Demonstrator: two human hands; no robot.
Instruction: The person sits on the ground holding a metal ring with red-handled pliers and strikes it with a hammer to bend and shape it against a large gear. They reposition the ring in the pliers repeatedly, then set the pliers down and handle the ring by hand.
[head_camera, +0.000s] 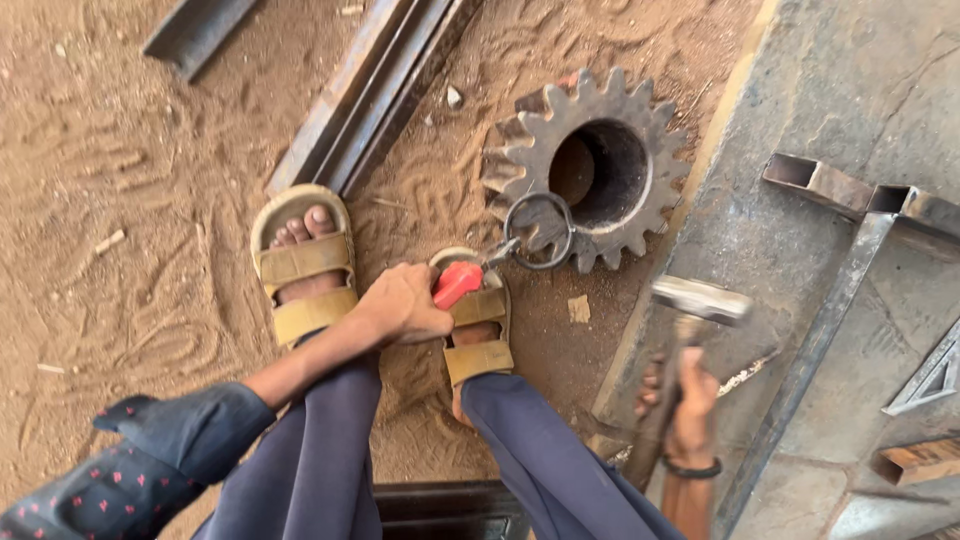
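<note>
Red-handled pliers (462, 281), tan sandals (303, 262)

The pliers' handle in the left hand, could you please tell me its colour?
Red, seen best in the head view: the red pliers handle sticks out of the left hand.

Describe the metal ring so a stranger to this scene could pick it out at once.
Start at the big rusty toothed gear lying on the sandy ground. On its lower left edge rests a thin round metal ring, gripped by red-handled pliers that the left hand holds. Unlike the heavy toothed gear, it is slim, smooth and open through the middle.
</note>
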